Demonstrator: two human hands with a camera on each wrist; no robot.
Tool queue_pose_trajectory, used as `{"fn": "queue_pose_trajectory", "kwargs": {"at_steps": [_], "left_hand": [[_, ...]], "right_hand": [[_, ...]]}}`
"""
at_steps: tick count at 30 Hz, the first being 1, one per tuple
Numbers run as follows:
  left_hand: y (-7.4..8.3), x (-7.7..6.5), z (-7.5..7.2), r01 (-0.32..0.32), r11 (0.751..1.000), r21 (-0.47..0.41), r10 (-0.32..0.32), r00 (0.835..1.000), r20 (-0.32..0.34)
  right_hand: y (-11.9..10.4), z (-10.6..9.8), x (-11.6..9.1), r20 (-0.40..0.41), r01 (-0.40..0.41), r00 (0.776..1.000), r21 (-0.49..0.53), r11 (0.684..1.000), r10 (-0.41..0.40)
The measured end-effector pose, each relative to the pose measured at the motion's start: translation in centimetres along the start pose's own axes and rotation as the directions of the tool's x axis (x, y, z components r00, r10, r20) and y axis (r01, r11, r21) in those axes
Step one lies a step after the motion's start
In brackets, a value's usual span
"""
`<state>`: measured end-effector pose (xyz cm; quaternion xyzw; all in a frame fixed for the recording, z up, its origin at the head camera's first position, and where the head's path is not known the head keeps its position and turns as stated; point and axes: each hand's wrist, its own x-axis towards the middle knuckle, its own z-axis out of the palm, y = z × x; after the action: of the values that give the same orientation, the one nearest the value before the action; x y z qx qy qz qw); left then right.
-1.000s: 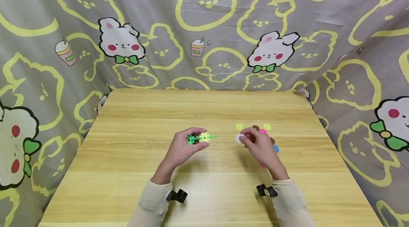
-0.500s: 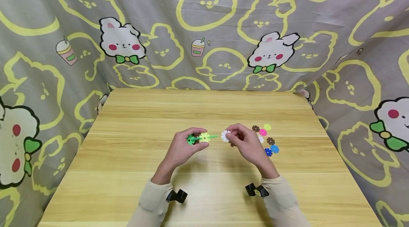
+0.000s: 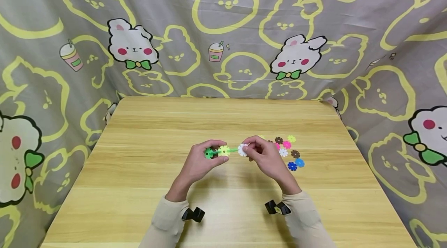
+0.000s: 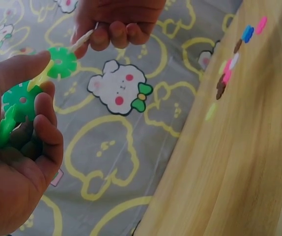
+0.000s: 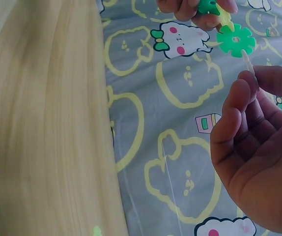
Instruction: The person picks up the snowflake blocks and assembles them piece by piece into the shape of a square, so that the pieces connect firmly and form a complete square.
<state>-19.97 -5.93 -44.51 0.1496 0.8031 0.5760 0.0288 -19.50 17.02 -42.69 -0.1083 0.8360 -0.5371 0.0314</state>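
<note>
Between its thumb and fingers my left hand [image 3: 195, 166] grips a chain of joined toothed plastic discs, raised over the table. A yellow disc [image 3: 223, 151] in it is followed by a green end disc [image 4: 67, 63], with more green discs [image 4: 20, 98] inside the palm. My right hand [image 3: 268, 158] pinches a white disc [image 3: 242, 150] by its edge. In the right wrist view this white disc, seen edge-on, meets the lower rim of the green end disc [image 5: 227, 42]. Whether their slots interlock cannot be told.
Loose discs lie right of my right hand on the wooden table [image 3: 139, 205], among them a yellow one [image 3: 291, 139], a brown one [image 3: 295, 154] and a dark blue one [image 3: 292, 166]. A patterned curtain [image 3: 241, 92] hangs around the table's back and sides.
My right hand has moved left from beside the loose discs, bringing the white disc to the chain's green end. The left hand has stayed in place with the chain.
</note>
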Motion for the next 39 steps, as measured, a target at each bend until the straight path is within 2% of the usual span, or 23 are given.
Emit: {"fn": "queue_pose_trajectory", "kwargs": {"at_steps": [14,29,35,39], "left_hand": [[0.0,0.1,0.0,-0.020,1.000,0.001,0.020,1.000,0.018],[0.2,0.3,0.1,0.000,1.000,-0.017,0.000,1.000,0.006],[0.0,0.4,0.4,-0.003,1.000,-0.015,0.003,1.000,0.008],[-0.2,0.5,0.5,-0.001,1.000,-0.009,0.001,1.000,0.008]], "right_hand": [[0.1,0.4,0.0,-0.002,0.020,1.000,0.005,1.000,-0.020],[0.3,1.2,-0.1,-0.096,0.157,0.983,-0.012,0.988,-0.157],[0.2,1.4,-0.1,-0.108,0.193,0.974,-0.085,0.978,-0.201],[0.3,1.6,0.0,-0.114,0.172,0.976,-0.100,0.980,-0.183]]}}
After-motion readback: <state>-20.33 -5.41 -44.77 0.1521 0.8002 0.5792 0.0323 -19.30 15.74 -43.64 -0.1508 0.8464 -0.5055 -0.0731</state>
